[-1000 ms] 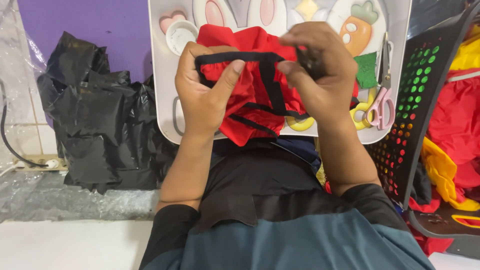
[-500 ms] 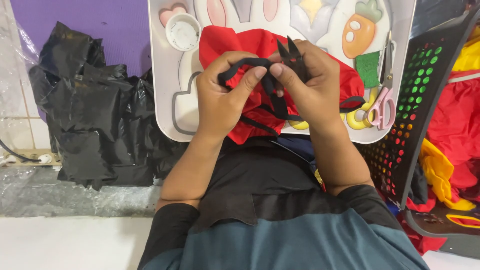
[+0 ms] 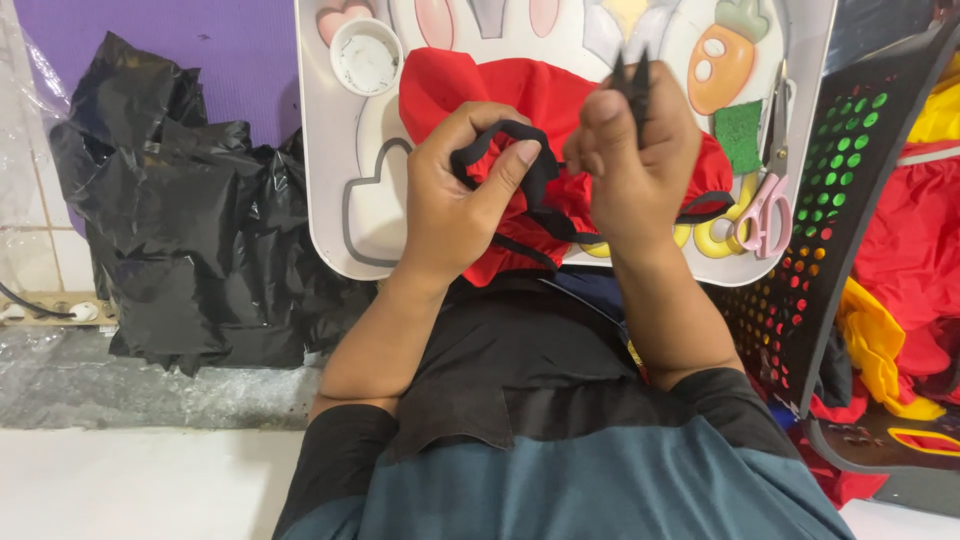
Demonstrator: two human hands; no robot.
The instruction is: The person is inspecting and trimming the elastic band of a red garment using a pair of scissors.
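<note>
Here, two hands work a red cloth with black trim over a white tray.

The left hand (image 3: 455, 205) pinches the black strap (image 3: 500, 140) between thumb and fingers. At three o'clock from it, the right hand (image 3: 630, 165) is clenched around small black snips (image 3: 632, 82), probably thread cutters, tips toward twelve. The red garment (image 3: 545, 105) lies on the tray (image 3: 325, 150); pink scissors (image 3: 765, 210) rest at three o'clock.
</note>
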